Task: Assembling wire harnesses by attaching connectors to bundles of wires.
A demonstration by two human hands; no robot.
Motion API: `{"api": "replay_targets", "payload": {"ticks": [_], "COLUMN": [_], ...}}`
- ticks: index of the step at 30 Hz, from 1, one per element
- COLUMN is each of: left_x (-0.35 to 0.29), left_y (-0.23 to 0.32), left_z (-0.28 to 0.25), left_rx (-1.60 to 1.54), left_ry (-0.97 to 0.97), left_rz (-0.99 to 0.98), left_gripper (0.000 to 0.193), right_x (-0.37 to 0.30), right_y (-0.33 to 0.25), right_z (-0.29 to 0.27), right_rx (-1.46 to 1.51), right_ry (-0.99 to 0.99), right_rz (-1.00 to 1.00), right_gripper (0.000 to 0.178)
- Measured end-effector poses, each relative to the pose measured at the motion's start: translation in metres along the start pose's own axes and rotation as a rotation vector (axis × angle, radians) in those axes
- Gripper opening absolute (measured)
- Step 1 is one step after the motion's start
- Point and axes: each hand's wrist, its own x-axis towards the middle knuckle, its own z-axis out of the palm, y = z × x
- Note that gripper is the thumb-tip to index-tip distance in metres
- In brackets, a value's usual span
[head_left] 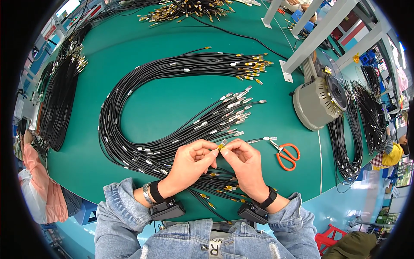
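Thumb and fingers of my left hand (188, 163) and my right hand (247, 167) meet in a pinch over the green table. Between their tips is a small silver cable connector (222, 144) with a yellow part. Its cable is mostly hidden by the hands. Just beyond them, a thick bundle of black cables (113, 110) curves in a U, with yellow-marked ends at the far side and silver connectors (236, 105) nearer. Other yellow-tipped cable ends (228, 188) lie beneath my wrists. Snips with orange handles (288, 157) rest to the right of my right hand, beside one connector end.
A beige round-bodied machine (317, 103) stands at the right, near a grey metal post (317, 34). More black cable bundles hang over the left (58, 108) and right (348, 142) table edges. A heap of yellow-tipped cables (185, 11) lies at the back. Other people sit at both sides.
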Motion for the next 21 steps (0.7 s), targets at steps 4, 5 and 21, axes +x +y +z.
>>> {"api": "replay_targets", "payload": {"ticks": [4,5,21], "left_x": [0.0003,0.0004,0.0011], "left_y": [0.0002,0.0004,0.0042], "left_z": [-0.0012,-0.0011,-0.0032], "left_rx": [0.024,0.024,0.048], "left_ry": [-0.014,-0.014,-0.036], "left_rz": [-0.008,-0.008,-0.031], "left_gripper": [0.014,0.014,0.016], "right_x": [0.0005,0.0005,0.0000], "right_y": [0.0001,0.0001,0.0018], "right_z": [-0.0001,0.0000,-0.0009], "right_rx": [-0.011,-0.014,-0.089], "right_ry": [0.005,0.005,-0.013], "right_rz": [-0.002,-0.004,-0.054], "right_gripper": [0.003,0.003,0.002]}}
